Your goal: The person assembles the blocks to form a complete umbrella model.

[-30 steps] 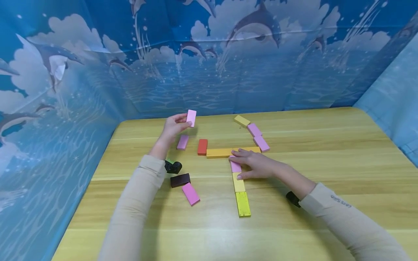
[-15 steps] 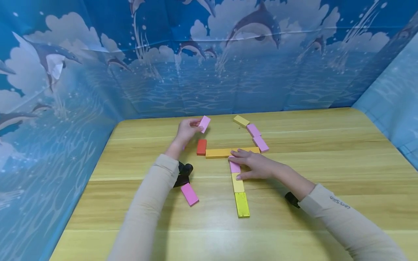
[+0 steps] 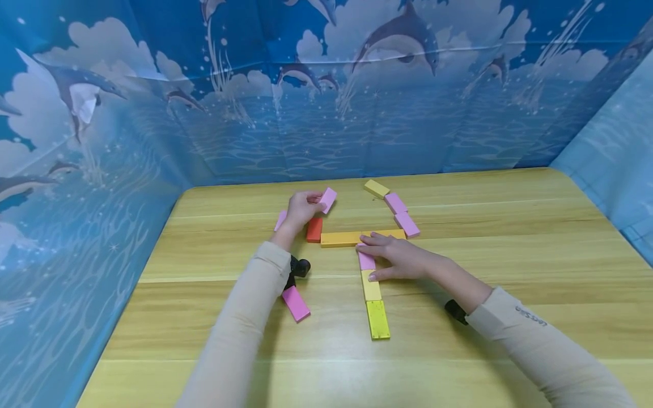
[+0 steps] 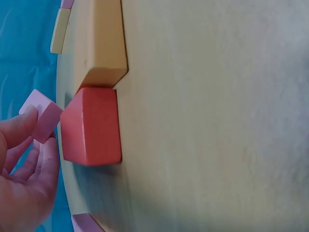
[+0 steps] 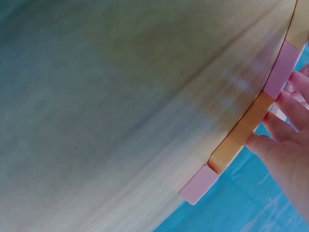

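Note:
Between thumb and fingers my left hand (image 3: 302, 209) pinches a pink block (image 3: 328, 199), held tilted just beyond the red block (image 3: 314, 231). In the left wrist view the pink block (image 4: 46, 116) overlaps the red block's edge. The red block meets the left end of a long orange block (image 3: 339, 239). My right hand (image 3: 400, 258) rests with spread fingers on the orange block and on a pink block (image 3: 366, 262) below it. From that pink block a pale yellow block (image 3: 371, 286) and a bright yellow block (image 3: 378, 320) run toward me in a line.
Two pink blocks (image 3: 395, 203) and a yellow block (image 3: 376, 188) curve away from the orange block's right end. Loose pink blocks lie left of the red block (image 3: 280, 219) and nearer me (image 3: 296, 305). A dolphin-print curtain (image 3: 306, 136) hangs behind the table.
My left hand has moved right and toward me with the pink block, now close to the red block. Its forearm now covers the dark block. My right hand stays in place.

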